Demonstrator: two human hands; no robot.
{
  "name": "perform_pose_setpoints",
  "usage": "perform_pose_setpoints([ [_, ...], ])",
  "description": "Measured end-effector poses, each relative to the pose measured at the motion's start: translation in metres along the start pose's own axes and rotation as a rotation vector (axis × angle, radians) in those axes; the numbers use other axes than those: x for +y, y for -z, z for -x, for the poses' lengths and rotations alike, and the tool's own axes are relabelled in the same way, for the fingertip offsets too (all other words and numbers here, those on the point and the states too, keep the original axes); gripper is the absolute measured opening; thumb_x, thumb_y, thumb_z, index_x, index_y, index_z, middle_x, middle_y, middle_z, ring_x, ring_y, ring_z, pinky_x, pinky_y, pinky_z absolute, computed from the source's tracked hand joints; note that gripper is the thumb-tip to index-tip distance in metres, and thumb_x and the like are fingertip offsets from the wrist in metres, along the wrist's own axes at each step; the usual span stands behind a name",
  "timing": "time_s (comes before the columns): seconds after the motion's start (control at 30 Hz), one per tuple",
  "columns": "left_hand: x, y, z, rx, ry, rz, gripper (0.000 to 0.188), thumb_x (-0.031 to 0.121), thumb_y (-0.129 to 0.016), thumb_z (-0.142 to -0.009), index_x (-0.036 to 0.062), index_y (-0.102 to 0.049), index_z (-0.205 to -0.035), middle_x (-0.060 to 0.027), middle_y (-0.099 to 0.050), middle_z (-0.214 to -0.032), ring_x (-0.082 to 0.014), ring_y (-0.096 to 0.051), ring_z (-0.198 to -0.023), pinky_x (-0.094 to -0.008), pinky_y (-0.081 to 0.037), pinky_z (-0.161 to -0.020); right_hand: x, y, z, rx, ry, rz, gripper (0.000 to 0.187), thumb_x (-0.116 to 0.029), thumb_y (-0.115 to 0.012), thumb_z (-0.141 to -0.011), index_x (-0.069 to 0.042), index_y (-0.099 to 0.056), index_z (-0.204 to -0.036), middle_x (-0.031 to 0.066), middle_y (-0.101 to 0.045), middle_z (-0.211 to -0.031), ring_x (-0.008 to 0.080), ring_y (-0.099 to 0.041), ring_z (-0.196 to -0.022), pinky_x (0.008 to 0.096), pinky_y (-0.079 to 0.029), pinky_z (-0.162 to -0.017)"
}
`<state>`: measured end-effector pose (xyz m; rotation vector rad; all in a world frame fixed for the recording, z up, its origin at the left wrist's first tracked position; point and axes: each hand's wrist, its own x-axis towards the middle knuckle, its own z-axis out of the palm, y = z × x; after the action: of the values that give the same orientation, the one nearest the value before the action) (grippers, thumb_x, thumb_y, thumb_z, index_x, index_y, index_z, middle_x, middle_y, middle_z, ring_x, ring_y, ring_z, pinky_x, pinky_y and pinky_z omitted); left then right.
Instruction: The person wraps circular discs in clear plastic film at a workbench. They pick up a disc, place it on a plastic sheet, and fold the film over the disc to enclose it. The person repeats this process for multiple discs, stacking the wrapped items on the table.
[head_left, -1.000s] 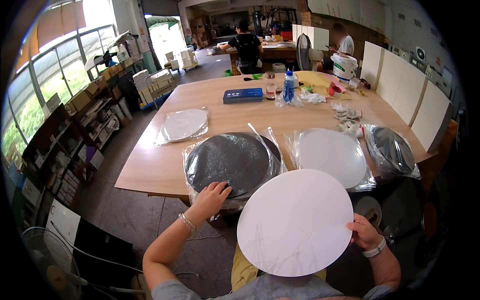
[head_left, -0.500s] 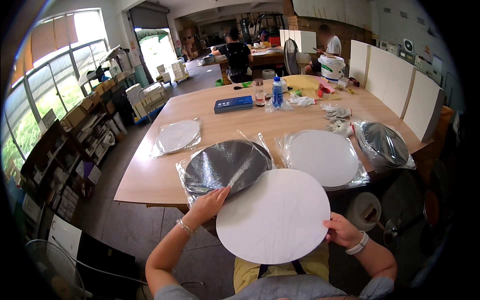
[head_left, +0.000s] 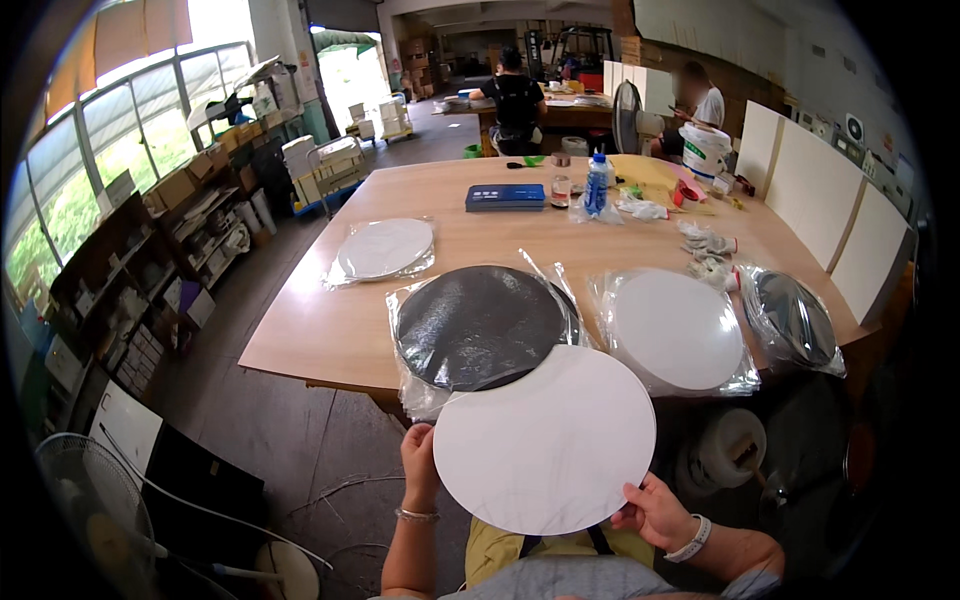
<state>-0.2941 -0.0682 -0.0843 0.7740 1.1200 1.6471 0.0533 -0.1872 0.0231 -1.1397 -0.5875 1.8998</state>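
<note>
A thin white round board (head_left: 545,440) is tilted up in front of me, past the near table edge. My right hand (head_left: 658,515) pinches its lower right rim, thumb on top and fingers beneath. At the left rim, my left hand (head_left: 420,468) is closed on the edge, its fingers partly hidden. Just beyond, a dark round sheet in clear plastic (head_left: 480,325) lies on the table, its near right part covered by the board. To its right rests a white disc in clear plastic (head_left: 678,328).
The wooden table (head_left: 300,320) also bears a smaller wrapped white disc (head_left: 385,248), a dark wrapped disc (head_left: 793,315), a blue box (head_left: 505,197), a blue bottle (head_left: 597,188) and gloves (head_left: 708,240). White panels (head_left: 815,195) stand along the right. A bucket (head_left: 722,450) sits below. Two people are farther back.
My left hand has left the dark wrapped sheet and moved down to the board's left rim. My right hand has slid lower along the right rim. The view has shifted slightly.
</note>
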Motion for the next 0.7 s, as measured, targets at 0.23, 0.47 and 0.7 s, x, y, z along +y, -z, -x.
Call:
perform_pose_setpoints([
  [0.23, -0.067, -0.043, 0.029, -0.013, -0.280, 0.063, 0.014, 0.011, -0.057, -0.091, 0.0037, -0.055, -0.103, -0.0036, -0.059, -0.086, -0.0114, -0.058, -0.081, -0.0253, -0.048, -0.066, 0.001, -0.017, -0.007, 0.001, -0.024, -0.021, 0.022, -0.015, -0.043, -0.099, -0.006, -0.042, -0.119, 0.0118, -0.062, -0.099, 0.0205, -0.066, -0.079, 0.0364, -0.058, -0.069],
  [0.47, -0.093, -0.061, 0.034, -0.135, -0.288, -0.199, 0.016, 0.012, -0.057, -0.091, 0.0024, -0.056, -0.104, -0.0056, -0.060, -0.089, -0.0138, -0.058, -0.084, -0.0275, -0.049, -0.069, -0.008, -0.020, -0.003, 0.010, -0.039, -0.050, 0.023, -0.015, -0.043, -0.099, -0.006, -0.043, -0.121, 0.0124, -0.063, -0.099, 0.0210, -0.066, -0.079, 0.0381, -0.058, -0.071],
  [0.7, -0.105, -0.058, 0.053, -0.142, -0.283, -0.257, 0.019, 0.013, -0.057, -0.091, 0.0012, -0.057, -0.106, -0.0077, -0.061, -0.093, -0.0163, -0.059, -0.086, -0.0298, -0.049, -0.071, -0.018, -0.026, 0.000, 0.036, -0.059, -0.033, 0.023, -0.013, -0.043, -0.099, -0.005, -0.042, -0.121, 0.0132, -0.063, -0.098, 0.0215, -0.066, -0.079, 0.0390, -0.059, -0.072],
])
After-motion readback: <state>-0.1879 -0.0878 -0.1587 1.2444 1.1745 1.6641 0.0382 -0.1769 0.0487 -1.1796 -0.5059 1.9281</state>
